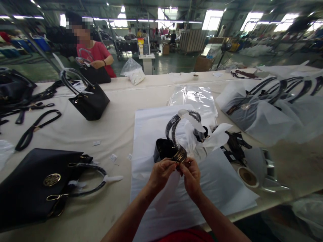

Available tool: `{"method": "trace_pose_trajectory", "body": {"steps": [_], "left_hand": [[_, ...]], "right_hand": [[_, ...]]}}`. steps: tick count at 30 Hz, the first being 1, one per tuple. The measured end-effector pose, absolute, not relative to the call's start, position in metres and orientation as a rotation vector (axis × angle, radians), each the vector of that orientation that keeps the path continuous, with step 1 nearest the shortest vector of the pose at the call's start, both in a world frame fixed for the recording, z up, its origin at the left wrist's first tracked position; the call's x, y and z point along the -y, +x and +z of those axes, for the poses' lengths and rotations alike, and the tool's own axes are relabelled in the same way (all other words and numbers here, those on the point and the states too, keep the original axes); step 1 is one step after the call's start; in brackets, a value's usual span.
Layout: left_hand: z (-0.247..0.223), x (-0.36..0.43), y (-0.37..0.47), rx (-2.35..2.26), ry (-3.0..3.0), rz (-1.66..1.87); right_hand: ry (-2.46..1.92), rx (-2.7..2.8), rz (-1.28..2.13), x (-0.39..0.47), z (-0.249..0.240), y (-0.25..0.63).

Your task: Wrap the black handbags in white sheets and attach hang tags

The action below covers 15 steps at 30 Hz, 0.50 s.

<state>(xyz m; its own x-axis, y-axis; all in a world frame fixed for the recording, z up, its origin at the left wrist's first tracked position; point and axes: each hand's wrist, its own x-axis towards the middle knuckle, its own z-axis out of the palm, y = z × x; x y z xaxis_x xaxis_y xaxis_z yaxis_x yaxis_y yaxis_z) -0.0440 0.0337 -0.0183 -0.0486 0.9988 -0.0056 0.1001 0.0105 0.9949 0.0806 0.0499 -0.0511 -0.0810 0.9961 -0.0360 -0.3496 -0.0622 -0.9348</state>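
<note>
A black handbag [161, 148] sits on a stack of white tissue paper [146, 127] in front of me. Its two handles [172, 129] are wrapped in clear plastic film, with a white strip around the top. At the base of the near handle, both my hands pinch a dark tag with gold lettering [180, 155]. My left hand [161, 170] closes on its left lower edge, and my right hand [191, 173] grips the right lower side. The fingertips nearly meet below the tag. Crumpled white wrapping [191, 134] covers much of the bag's right side.
A large black handbag [32, 185] lies at left; a smaller black bag [92, 102] stands beyond it near loose straps [37, 127]. Clear plastic bags [193, 95] lie behind the paper. Wrapped handbags [267, 104] and a tape roll [248, 176] are at right. A co-worker [97, 53] handles another bag.
</note>
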Motion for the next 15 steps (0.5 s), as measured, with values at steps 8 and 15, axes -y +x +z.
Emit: {"method": "trace_pose_trajectory", "body": {"steps": [8, 15], "left_hand": [[-0.013, -0.038, -0.038, -1.455, 1.231, 1.256], [-0.01, 0.003, -0.06, -1.685, 1.447, 1.176]], "right_hand": [[-0.916, 1.038, 1.371, -0.041, -0.056, 0.08], [-1.038, 0.995, 1.272, -0.053, -0.043, 0.095]]}}
